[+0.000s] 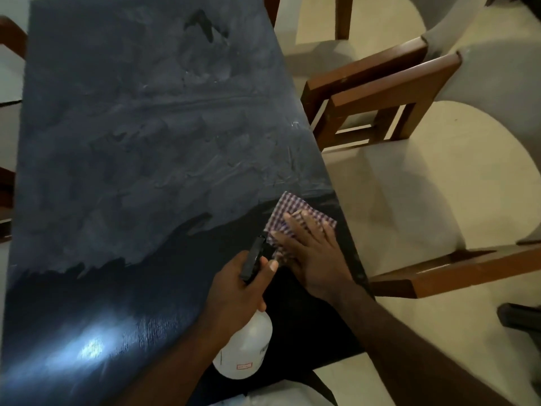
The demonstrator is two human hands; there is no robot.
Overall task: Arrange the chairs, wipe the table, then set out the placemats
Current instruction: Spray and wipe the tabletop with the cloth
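Observation:
A dark table [140, 148] fills the view, hazy with smeared streaks over most of its top and darker near me. My right hand [310, 253] presses flat, fingers straight, on a purple-and-white checked cloth [292, 210] at the table's right edge. My left hand [237, 291] grips the neck and black trigger head of a white spray bottle [246, 350], held just left of the cloth above the near part of the table. Wooden chairs [380, 92] with pale cushions stand along the right side.
A second cushioned chair [456, 183] sits close to the table's right edge nearest me. Brown chair parts [8, 33] show at the far left edge. A dark object [518, 317] lies on the floor at the right.

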